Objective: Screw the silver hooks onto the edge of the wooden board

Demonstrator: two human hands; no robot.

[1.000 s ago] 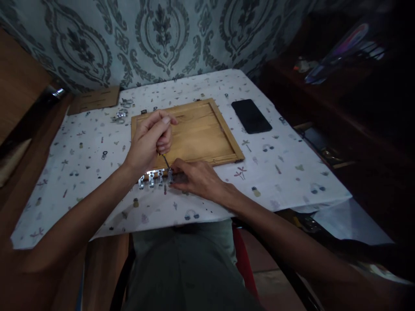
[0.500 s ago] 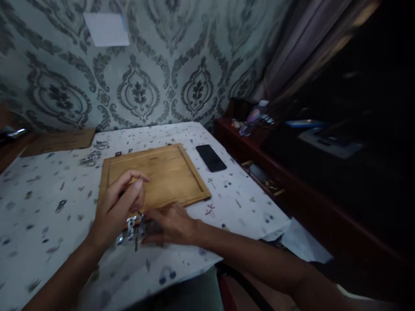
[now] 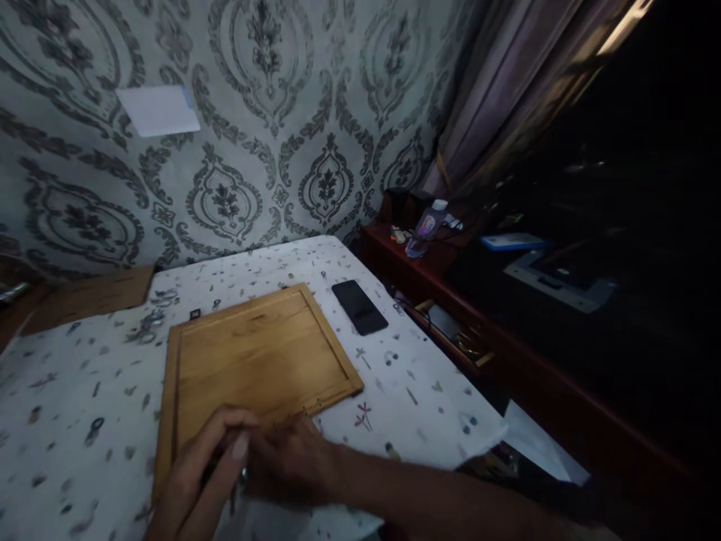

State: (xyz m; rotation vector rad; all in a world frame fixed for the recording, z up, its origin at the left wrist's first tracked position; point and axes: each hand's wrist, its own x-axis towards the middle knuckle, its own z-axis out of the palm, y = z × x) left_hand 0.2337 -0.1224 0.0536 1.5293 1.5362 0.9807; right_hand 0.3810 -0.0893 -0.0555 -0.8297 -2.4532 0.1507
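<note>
Patterned wallpaper [image 3: 225,199] rises behind your printed tablecloth [image 3: 417,413], where the wooden board [image 3: 253,361] lies, a phone [image 3: 360,306] beyond its right side. Your left hand [image 3: 206,473] curls over the board's near edge, beside your right hand [image 3: 298,458]. Shiny metal [image 3: 243,475] peeks out between them; you can't tell whether either hand grips it.

Left hand [image 3: 211,469] and right hand [image 3: 298,460] now lower in view, closer together

Two hands, left [image 3: 208,477] and right [image 3: 301,458], meet at the near edge of a framed wooden board [image 3: 256,357]; a black smartphone [image 3: 359,306] lies beyond.
</note>
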